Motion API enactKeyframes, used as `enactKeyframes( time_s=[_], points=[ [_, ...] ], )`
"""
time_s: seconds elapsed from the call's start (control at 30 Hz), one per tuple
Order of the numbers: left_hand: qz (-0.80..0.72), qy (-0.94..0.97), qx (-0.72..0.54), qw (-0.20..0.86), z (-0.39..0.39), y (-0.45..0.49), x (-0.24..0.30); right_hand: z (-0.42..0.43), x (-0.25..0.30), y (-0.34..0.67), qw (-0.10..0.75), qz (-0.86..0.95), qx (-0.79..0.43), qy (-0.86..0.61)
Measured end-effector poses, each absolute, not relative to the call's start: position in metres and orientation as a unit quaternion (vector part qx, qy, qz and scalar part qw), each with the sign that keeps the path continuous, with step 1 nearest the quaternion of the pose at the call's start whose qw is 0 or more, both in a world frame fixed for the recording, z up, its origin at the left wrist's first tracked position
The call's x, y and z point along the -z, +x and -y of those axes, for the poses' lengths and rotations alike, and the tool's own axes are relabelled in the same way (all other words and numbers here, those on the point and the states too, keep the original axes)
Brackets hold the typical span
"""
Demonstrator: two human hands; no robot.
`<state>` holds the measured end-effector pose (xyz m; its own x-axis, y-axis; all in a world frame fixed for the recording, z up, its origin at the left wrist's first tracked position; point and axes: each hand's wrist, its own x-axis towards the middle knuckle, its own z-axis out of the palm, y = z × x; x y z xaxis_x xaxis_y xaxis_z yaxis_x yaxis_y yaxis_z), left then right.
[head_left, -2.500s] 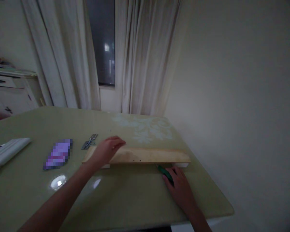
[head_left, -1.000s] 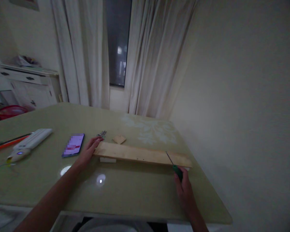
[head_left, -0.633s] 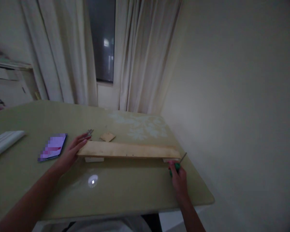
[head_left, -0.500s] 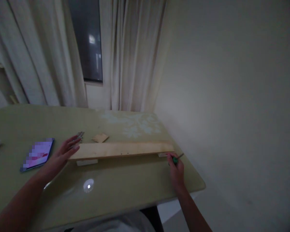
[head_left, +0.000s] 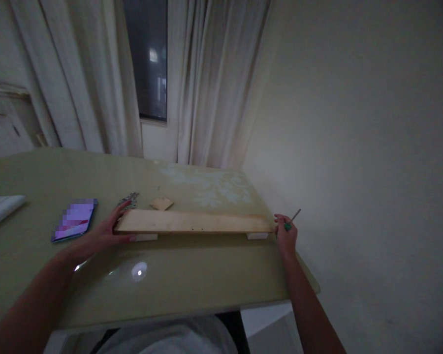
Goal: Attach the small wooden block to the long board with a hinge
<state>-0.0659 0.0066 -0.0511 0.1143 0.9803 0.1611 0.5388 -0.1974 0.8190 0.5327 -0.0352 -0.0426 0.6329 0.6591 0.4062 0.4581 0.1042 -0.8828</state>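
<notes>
My right hand (head_left: 286, 235) is closed around a green-handled screwdriver (head_left: 291, 221), its fingertips touching the right end of the wooden plank (head_left: 194, 222). My left hand (head_left: 105, 231) cups the plank's left end between thumb and fingers. The plank rests on small white blocks (head_left: 146, 237) on the green table (head_left: 192, 280), with a phone (head_left: 74, 219) near the left hand.

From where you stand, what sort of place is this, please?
Probably a room in a home, at night: curtains beside a dark window, a glossy table with a phone. The right hand holds a screwdriver at a wooden board's end.
</notes>
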Motion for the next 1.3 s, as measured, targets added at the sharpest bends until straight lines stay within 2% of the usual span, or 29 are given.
enactKeyframes(
  time_s=[0.23, 0.5, 1.3],
  points=[
    [-0.544, 0.696, -0.358, 0.302, 0.0, -0.061, 0.042, 0.036, 0.052, 0.542, 0.585, 0.399, -0.15, -0.69],
    [-0.532, 0.716, -0.362, 0.27, -0.009, -0.066, 0.058, 0.032, 0.054, 0.545, 0.578, 0.374, -0.192, -0.7],
    [-0.55, 0.711, -0.347, 0.269, -0.008, -0.06, 0.054, 0.036, 0.049, 0.537, 0.649, 0.331, -0.225, -0.647]
  ],
)
